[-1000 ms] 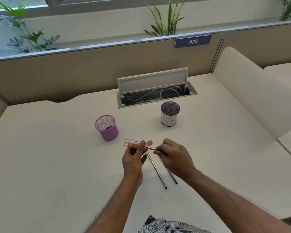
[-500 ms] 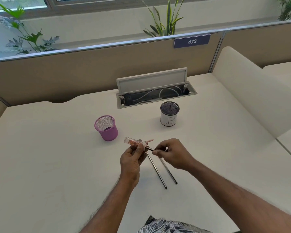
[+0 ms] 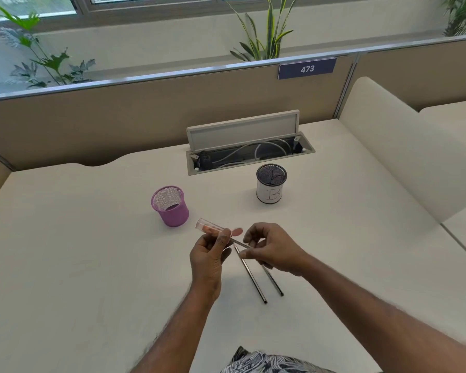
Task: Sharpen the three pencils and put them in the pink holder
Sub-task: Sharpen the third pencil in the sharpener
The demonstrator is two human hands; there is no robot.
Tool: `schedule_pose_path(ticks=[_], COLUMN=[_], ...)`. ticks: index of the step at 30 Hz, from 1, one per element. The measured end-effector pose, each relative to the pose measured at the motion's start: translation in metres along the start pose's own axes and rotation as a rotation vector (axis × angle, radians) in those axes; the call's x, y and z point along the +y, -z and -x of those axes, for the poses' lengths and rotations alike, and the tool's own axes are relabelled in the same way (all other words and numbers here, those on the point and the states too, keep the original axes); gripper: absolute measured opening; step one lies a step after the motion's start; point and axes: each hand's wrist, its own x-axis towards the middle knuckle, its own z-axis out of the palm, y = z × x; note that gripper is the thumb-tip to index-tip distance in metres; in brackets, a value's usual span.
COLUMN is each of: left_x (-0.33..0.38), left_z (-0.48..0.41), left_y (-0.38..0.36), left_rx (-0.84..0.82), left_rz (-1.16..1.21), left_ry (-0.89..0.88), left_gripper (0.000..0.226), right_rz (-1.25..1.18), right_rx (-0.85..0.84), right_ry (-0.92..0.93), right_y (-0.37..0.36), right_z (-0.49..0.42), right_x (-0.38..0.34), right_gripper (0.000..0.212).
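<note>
Right of the pink holder (image 3: 170,208), a cup (image 3: 270,193) reads B.

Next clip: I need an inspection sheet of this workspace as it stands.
Surface: white desk, no marks seen.
Job's things: pink holder upright, no pencil seen in it; clear sharpener raised above the desk; one pencil pointing into it; two more pencils lying side by side below the hands.
Clutter: white holder marked B, upright, apart from the pink one.
Hands: left hand grips the sharpener; right hand pinches the pencil.
Cables: white cables inside the open tray at the desk's far edge.
Surroundings: partition with sign 473; plants and a window beyond.
</note>
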Motion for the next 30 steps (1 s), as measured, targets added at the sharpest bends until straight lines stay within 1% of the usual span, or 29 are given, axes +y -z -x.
schedule_pose_path(ticks=[2, 4, 6, 7, 9, 11, 14, 20, 24, 28, 30], left_x=[0.0, 0.001, 0.0, -0.001, -0.002, -0.001, -0.001, -0.002, -0.001, 0.002, 0.004], left_z=[0.001, 0.004, 0.007, 0.008, 0.008, 0.006, 0.004, 0.003, 0.002, 0.001, 0.0], left_y=[-0.003, -0.007, -0.011, -0.014, -0.018, -0.018, -0.016, -0.009, -0.003, 0.001, 0.001], left_rx=[0.061, 0.097, 0.131, 0.15, 0.181, 0.183, 0.152, 0.076, -0.006, -0.079, -0.099], left_rz=[0.015, 0.024, 0.035, 0.05, 0.1, 0.132, 0.141, 0.108, 0.058, -0.006, -0.025], left_ry=[-0.005, -0.009, -0.013, -0.007, 0.025, 0.047, 0.045, 0.014, -0.016, -0.049, -0.06], left_gripper=[0.024, 0.023, 0.024, 0.019, 0.008, 0.006, 0.006, 0.009, 0.013, 0.026, 0.026], right_rz=[0.245, 0.566, 0.781, 0.821, 0.831, 0.824, 0.782, 0.606, 0.454, 0.347, 0.227], right_rx=[0.188, 0.36, 0.493, 0.53, 0.547, 0.53, 0.499, 0.405, 0.269, 0.097, 0.022], right_ry=[0.192, 0.419, 0.563, 0.615, 0.682, 0.703, 0.678, 0.571, 0.376, 0.187, 0.102], right_y=[-0.004, -0.007, -0.008, -0.008, -0.008, -0.007, -0.004, -0.002, 0.003, 0.011, 0.015], right_z=[-0.001, -0.002, -0.001, 0.0, -0.001, -0.001, -0.002, -0.005, -0.005, -0.005, -0.004], right_x=[0.005, 0.012, 0.016, 0.017, 0.016, 0.016, 0.017, 0.011, 0.001, -0.006, -0.011], right_gripper=[0.02, 0.016, 0.012, 0.011, 0.013, 0.015, 0.017, 0.013, 0.013, 0.021, 0.021])
